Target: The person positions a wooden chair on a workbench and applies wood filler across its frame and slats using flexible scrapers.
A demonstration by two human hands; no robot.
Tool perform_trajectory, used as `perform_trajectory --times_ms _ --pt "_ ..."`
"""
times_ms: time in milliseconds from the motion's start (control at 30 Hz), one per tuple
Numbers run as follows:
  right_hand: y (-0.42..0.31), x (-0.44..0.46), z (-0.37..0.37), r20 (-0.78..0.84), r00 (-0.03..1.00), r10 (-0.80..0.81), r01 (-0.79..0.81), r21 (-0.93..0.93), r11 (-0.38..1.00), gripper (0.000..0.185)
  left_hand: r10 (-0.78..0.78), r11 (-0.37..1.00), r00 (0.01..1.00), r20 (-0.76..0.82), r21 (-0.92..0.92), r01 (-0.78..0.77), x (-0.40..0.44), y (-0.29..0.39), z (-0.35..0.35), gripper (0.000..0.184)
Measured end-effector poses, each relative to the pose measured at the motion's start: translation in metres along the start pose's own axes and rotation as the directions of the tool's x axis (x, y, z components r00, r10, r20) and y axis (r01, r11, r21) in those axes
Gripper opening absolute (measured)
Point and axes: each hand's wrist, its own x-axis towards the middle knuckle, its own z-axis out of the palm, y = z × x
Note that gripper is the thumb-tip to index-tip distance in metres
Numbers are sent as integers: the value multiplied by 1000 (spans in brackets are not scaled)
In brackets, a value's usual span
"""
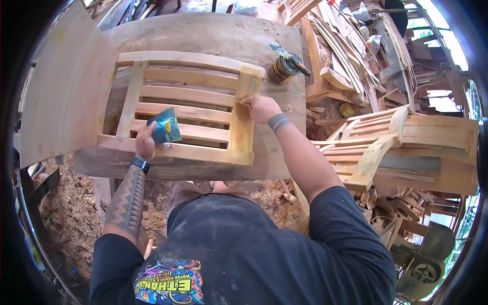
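My left hand (146, 141) grips a flat teal square sheet (166, 127) with a yellow blob on it, held above the near slats of a slatted wooden frame (185, 120). The frame lies on a wooden tabletop, and its right crosspiece (243, 129) carries yellowish smears. On that crosspiece my right hand (264, 108) rests with its fingers pinched together. What they hold, if anything, is too small to make out. Just beyond the right hand stands a brown can (282, 70), a tool with a dark and orange handle (300, 66) lying across its top.
A broad pale board (66, 86) leans up at the table's left side. To the right is another slatted wooden piece (373, 147) with curved parts. Scrap strips of wood (345, 46) are heaped at the far right, and shavings (71, 218) cover the floor.
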Motion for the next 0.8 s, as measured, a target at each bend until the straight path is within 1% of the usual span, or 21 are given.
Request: perform_trajectory --times_ms 33,67,100,133,200,233,267,300,333,400,500,600,633,733,767,800 --pt "-6 -7 5 34 999 -9 9 1 1000 34 130 972 991 16 197 -130 0 -5 -4 28" --pt "-13 -20 11 67 998 -16 16 0 1000 33 254 890 965 57 377 -257 1 -8 -5 27" --pt "-21 -34 16 101 995 -19 19 -3 1000 32 162 962 986 44 217 -168 1 -7 -5 26" --pt "-27 -46 22 98 995 -22 21 18 1000 31 66 996 997 48 49 -69 2 -4 -2 26" --pt "-45 -68 32 92 995 -37 32 61 998 30 63 998 995 80 20 -65 4 -6 -3 26" --pt "-56 -78 32 130 991 -23 19 31 999 28 154 973 982 105 156 -169 5 -9 -6 26" --pt "-63 -89 36 109 994 -22 18 38 999 28 242 919 960 140 285 -273 6 -12 -9 26" --pt "-69 -99 39 85 996 -22 18 43 999 28 250 918 957 148 278 -283 7 -12 -9 27" --pt "-75 -108 42 59 998 -22 19 47 999 29 217 956 967 132 174 -238 7 -12 -7 27" --pt "-87 -128 46 -6 1000 -29 30 49 998 32 140 990 983 115 -40 -136 5 -12 -4 27" --pt "-104 -155 56 -58 998 -35 38 44 998 38 290 935 944 156 162 -314 7 -18 -8 27" --pt "-116 -178 73 -146 989 -39 45 41 998 44 311 899 933 182 262 -351 13 -34 -8 27" --pt "-121 -185 80 -185 982 -40 49 43 998 46 306 915 938 163 223 -337 12 -30 -6 27" --pt "-130 -201 92 -258 965 -38 39 1 999 49 129 991 976 173 -44 -123 10 -20 -3 27" --pt "-130 -206 92 -266 962 -56 55 -9 998 49 128 991 976 175 -55 -121 11 -24 -3 28" --pt "-128 -209 87 -191 981 -29 28 -5 1000 47 130 991 976 177 -66 -120 13 -37 -2 29"
